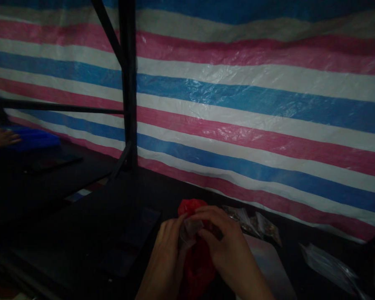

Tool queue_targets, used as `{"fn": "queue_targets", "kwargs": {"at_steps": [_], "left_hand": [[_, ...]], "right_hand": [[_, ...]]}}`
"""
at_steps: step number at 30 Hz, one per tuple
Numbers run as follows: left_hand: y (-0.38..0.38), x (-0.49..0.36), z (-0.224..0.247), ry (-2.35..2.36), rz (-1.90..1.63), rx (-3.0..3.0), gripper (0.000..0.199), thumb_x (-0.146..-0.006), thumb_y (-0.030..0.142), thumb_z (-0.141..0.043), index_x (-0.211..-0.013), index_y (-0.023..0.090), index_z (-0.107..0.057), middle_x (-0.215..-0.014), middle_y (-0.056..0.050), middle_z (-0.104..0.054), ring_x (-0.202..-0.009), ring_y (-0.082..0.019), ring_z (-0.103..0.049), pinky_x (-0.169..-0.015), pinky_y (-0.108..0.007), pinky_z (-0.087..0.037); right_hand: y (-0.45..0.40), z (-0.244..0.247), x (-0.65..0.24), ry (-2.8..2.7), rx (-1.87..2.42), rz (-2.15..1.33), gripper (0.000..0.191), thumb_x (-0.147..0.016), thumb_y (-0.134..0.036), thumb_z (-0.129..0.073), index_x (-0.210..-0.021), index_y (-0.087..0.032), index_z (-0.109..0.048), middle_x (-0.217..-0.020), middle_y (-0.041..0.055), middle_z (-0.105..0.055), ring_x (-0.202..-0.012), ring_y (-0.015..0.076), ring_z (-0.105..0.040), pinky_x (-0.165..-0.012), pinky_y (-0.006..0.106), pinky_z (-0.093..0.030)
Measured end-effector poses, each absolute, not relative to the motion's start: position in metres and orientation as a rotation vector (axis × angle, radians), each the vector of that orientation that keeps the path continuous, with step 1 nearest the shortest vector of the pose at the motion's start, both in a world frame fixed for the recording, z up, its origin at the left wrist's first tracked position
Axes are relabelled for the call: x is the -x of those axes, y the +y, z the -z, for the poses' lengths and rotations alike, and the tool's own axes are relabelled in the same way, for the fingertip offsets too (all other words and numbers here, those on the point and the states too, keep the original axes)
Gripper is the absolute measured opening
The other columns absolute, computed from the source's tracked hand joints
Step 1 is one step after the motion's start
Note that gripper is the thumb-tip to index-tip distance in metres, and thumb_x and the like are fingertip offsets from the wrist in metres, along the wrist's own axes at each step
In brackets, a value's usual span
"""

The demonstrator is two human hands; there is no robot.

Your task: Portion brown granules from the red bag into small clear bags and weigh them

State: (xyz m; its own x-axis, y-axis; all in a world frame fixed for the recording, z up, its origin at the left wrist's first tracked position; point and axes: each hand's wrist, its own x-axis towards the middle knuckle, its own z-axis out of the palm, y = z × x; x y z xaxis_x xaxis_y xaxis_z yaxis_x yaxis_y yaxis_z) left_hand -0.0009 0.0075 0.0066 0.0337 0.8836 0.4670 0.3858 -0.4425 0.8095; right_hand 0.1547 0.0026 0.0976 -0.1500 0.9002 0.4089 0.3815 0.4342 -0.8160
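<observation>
My left hand [166, 243] and my right hand [226, 239] meet over the dark tabletop, both with curled fingers. Pinched between them is a small, pale, see-through plastic bag [193, 228]; the dim light hides what it contains. A crumpled red plastic bag [199, 264] lies directly beneath and behind my hands. Just beyond my right hand are zip bags [267, 228] filled with small brownish pieces too small to name. A pale, round-cornered flat board or pad [267, 260] is partly covered by my right forearm.
Clear plastic bags [328, 266] lie at the right. A dark flat panel [131, 241] rests left of my hands. A black metal post [129, 83] stands before a striped plastic sheet [253, 104]. At far left, another person's hand [1, 136] is by a blue bin [34, 137].
</observation>
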Motion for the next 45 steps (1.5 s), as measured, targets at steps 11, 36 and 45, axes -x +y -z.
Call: {"fn": "queue_targets", "kwargs": {"at_steps": [11, 36, 45], "left_hand": [[0.007, 0.001, 0.006, 1.378, -1.391, -1.823, 0.042, -0.107, 0.032, -0.047, -0.148, 0.030, -0.053, -0.136, -0.010, -0.063, -0.130, -0.028, -0.057, -0.109, -0.049, -0.053], [-0.022, -0.035, -0.020, 1.282, -1.799, -2.119, 0.082, -0.103, 0.025, -0.058, -0.170, 0.042, -0.012, -0.133, -0.009, -0.063, -0.115, -0.025, -0.069, -0.089, -0.037, -0.063], [-0.036, -0.061, -0.015, 1.190, -1.754, -2.156, 0.086, -0.096, 0.028, -0.068, -0.167, 0.037, -0.020, -0.154, -0.011, -0.056, -0.137, -0.030, -0.060, -0.108, -0.047, -0.058]], "right_hand": [[0.005, -0.092, -0.175, -1.622, 1.356, -0.637, 0.032, -0.084, -0.019, -0.066, -0.110, -0.030, -0.080, -0.091, -0.0002, -0.075, -0.077, 0.0213, -0.064, -0.077, 0.034, -0.050], [-0.042, -0.120, -0.169, -1.328, 1.201, -0.720, 0.013, -0.083, -0.033, -0.072, -0.079, -0.023, -0.078, -0.077, 0.0012, -0.077, -0.071, 0.0183, -0.071, -0.064, 0.025, -0.052], [-0.069, -0.134, -0.209, -1.237, 1.243, -0.626, 0.023, -0.083, -0.045, -0.075, -0.077, -0.022, -0.077, -0.075, 0.0035, -0.076, -0.071, 0.0199, -0.070, -0.066, 0.028, -0.053]]}}
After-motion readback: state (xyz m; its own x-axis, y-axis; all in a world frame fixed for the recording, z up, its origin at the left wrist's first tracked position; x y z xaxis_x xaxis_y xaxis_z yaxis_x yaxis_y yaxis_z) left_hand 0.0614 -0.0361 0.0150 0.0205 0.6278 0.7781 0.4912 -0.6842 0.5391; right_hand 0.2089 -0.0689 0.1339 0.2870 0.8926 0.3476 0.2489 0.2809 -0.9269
